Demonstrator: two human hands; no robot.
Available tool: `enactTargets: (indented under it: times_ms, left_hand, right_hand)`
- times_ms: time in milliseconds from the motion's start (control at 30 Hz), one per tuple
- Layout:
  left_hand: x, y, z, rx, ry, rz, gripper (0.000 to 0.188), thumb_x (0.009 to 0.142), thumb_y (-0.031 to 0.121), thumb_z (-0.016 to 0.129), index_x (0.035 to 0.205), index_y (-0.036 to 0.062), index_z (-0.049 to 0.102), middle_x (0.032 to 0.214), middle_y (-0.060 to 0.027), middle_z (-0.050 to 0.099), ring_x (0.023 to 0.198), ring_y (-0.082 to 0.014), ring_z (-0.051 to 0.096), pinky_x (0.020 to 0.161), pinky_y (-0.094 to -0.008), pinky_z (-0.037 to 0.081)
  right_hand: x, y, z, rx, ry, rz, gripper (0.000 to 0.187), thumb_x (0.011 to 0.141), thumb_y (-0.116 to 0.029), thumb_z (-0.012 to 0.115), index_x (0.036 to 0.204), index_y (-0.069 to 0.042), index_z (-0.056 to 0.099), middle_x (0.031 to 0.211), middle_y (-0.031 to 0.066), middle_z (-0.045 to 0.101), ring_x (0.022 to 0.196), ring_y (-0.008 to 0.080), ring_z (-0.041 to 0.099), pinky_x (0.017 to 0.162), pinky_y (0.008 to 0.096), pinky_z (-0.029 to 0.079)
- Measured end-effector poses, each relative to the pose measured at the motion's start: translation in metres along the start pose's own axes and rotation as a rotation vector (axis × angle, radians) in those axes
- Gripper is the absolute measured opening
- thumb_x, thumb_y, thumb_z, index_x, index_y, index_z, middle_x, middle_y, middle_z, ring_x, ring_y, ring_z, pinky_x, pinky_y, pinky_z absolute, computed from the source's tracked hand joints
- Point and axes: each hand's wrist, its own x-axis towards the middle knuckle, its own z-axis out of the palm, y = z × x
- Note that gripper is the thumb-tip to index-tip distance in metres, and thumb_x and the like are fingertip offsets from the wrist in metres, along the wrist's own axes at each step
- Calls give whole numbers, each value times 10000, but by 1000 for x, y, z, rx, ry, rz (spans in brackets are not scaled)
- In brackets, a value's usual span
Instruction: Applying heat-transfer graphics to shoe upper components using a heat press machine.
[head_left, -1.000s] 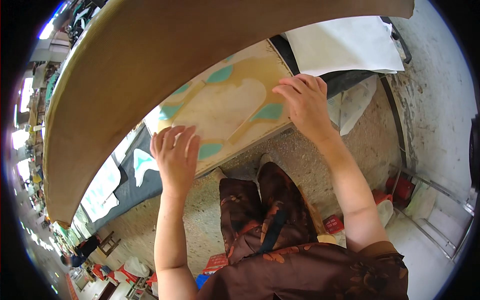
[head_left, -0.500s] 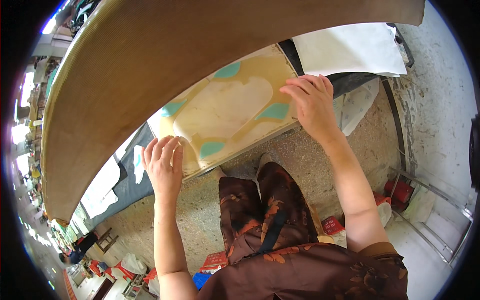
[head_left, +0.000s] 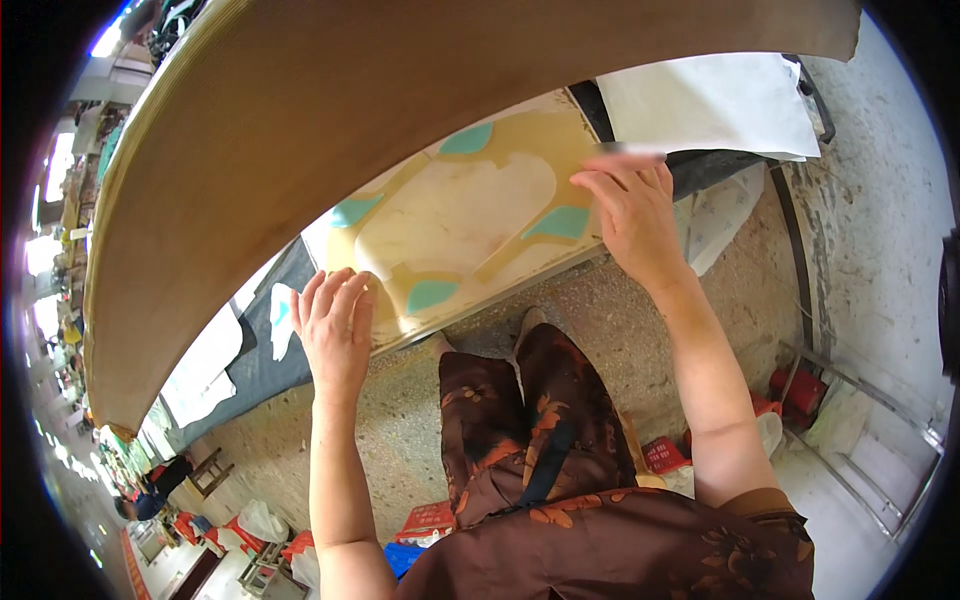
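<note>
In front of me lies a yellowish, see-through-looking flat panel (head_left: 455, 215) with a pale long cut-out shape and several teal fabric-like pieces (head_left: 555, 222) showing near its corners. My left hand (head_left: 336, 335) is at the panel's near left corner, its fingers a little bent and apart. A tiny pale spot shows beside its index fingertip; I cannot tell what it is. Over the panel's right edge, my right hand (head_left: 636, 215) has its fingers stretched to the left, their tips partly blurred. No held thing can be made out in either hand.
A broad brown curved surface (head_left: 300, 150) hides the far side of the panel. White sheets (head_left: 710, 105) lie at the right on dark cloth; more white pieces (head_left: 205, 355) lie left. A metal-framed rack (head_left: 870, 440) stands at the lower right. A distant person (head_left: 155, 490) is at the lower left.
The panel appears shifted slightly right in view. Both hands have moved a little right with it, and the right fingertips have become blurred.
</note>
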Motion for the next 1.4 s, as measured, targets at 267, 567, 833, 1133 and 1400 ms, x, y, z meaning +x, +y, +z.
enactTargets:
  times_ms: [267, 567, 833, 1133, 1400]
  left_hand:
    - [0, -6, 0, -8, 19, -3, 210, 920, 235, 638, 1106, 153, 690, 1197, -51, 629, 1250, -288, 507, 1144, -511, 233]
    - [-3, -35, -14, -86, 103, -46, 217, 926, 193, 649, 1130, 129, 683, 1196, -64, 625, 1213, -275, 544, 1086, -465, 354]
    - [13, -30, -39, -427, 181, -100, 171, 912, 88, 659, 1077, 64, 699, 1121, -77, 643, 1071, -238, 595, 930, -336, 465]
    - [-88, -35, -29, -426, 73, -165, 130, 866, 24, 667, 989, 49, 701, 921, -79, 644, 907, -243, 608, 814, -325, 468]
    - [30, 32, -35, -241, 68, 160, 248, 893, 108, 600, 1123, 81, 687, 1060, -117, 668, 1051, -309, 572, 943, -418, 429]
  right_hand:
    - [1, 3, 6, 67, 52, -5, 267, 808, 26, 601, 1001, -144, 675, 1068, 0, 634, 1072, 232, 556, 1029, 464, 349]
    - [-14, 17, -17, 89, 214, 103, 234, 844, 30, 569, 998, -100, 686, 1064, 42, 659, 1026, 266, 590, 926, 399, 440]
    - [-79, -5, -31, 447, 197, 535, 198, 912, 7, 535, 1064, -26, 657, 1067, 77, 654, 1043, 211, 607, 892, 302, 469]
    - [-158, -7, -17, 673, 192, 879, 198, 926, -36, 587, 1113, -26, 649, 1068, 36, 657, 978, 118, 595, 880, 256, 465]
    - [-118, 41, -37, 658, 214, 710, 190, 935, -59, 601, 1118, -35, 648, 986, -8, 629, 918, 85, 571, 848, 227, 448]
